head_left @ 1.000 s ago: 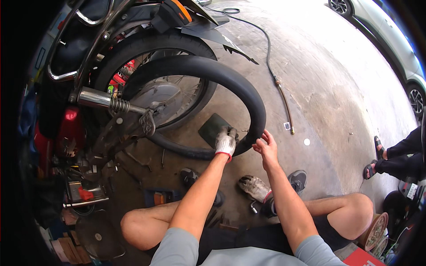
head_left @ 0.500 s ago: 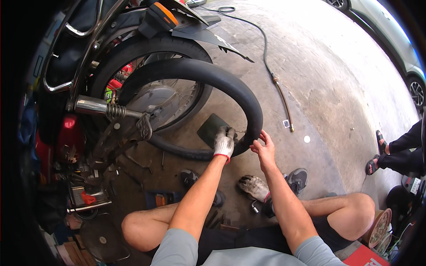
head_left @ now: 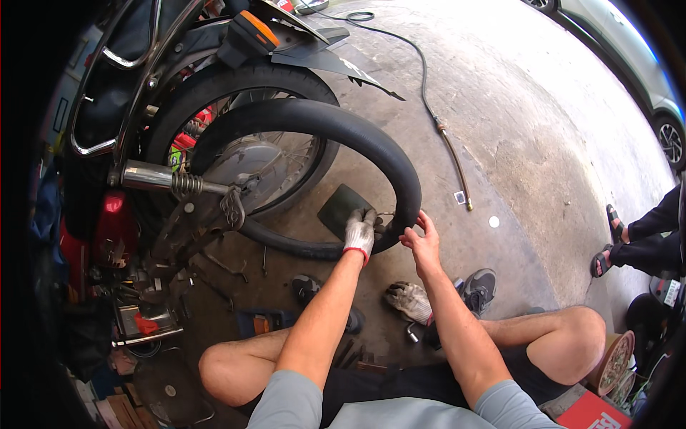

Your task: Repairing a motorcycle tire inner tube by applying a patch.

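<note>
Concrete workshop floor (head_left: pixel 543 143) spreads out beneath a seated person working at the rear wheel (head_left: pixel 236 136) of a motorcycle. Compared with a moment ago, the view has shifted slightly and both hands have kept their place on the black inner tube (head_left: pixel 321 121), which loops out beside the wheel. Gloved left hand (head_left: pixel 359 230) is closed, pinching the tube's lower inner edge near what looks like the valve; bare right hand (head_left: pixel 421 239) grips the tube just beside it, fingers curled. Little has changed, so the work appears to remain at this spot. A spare glove (head_left: pixel 409 300) lies on the floor near the knees, tools (head_left: pixel 214 268) scatter left, an air hose (head_left: pixel 436 107) runs beyond, and the chrome exhaust (head_left: pixel 153 175) crowds the left
</note>
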A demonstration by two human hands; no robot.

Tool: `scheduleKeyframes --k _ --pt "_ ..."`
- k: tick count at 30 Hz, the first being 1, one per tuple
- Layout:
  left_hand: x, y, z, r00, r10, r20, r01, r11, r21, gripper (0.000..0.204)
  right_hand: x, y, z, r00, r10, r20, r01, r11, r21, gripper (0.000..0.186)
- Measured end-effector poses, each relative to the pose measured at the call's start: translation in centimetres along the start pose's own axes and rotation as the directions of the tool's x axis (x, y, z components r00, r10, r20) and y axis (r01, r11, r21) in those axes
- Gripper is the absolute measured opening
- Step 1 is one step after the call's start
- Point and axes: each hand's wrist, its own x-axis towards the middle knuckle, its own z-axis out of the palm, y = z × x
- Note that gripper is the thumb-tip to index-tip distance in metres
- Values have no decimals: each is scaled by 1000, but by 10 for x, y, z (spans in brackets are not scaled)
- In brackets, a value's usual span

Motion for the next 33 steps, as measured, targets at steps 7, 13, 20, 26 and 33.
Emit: scheduleKeyframes --k 7,13,20,26,33 --pt "-1 2 2 977 211 -21 -195 935 296 20 -3 0 3 1000 1 -27 -2 1000 -28 68" --pt "3 5 1 887 462 3 -382 729 568 23 -9 -1 9 999 -20 -31 20 1000 -12 67" --pt "-4 13 5 1000 17 15 -16 998 -68 18 -15 2 13 998 -56 -30 55 998 -23 67" --pt "-18 1 14 997 -18 -72 -2 964 -267 24 -16 4 15 997 -70 -31 70 998 -6 66" --pt "-14 -3 21 987 5 -161 -10 999 -32 26 -17 7 16 997 -77 -29 76 997 -9 62"
